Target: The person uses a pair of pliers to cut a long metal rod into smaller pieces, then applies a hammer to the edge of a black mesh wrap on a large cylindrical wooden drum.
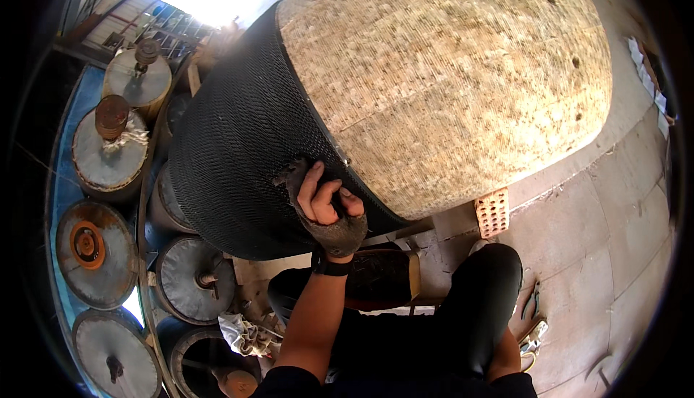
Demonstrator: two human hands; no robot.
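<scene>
A huge barrel-shaped drum (448,87) with a tan, mottled, finely ribbed surface fills the upper middle. A black ribbed covering (231,138) wraps its left part, its edge meeting the tan surface. My left hand (332,210), in a worn, ragged fingerless glove, lies against that covering near its lower edge. Its fingers are curled in; whatever they may hold is hidden. A dark watch (331,262) is on that wrist. My right forearm (506,354) goes down beside my right knee, and the hand there is out of sight.
Several round-ended cylinders (97,253) stand along the left, some with spindles. A perforated brick (493,212) touches the floor beneath the drum. Pliers (532,301), a white power strip (533,336) and a hammer-like tool (598,369) lie at right. A crumpled cloth (246,335) is lower left.
</scene>
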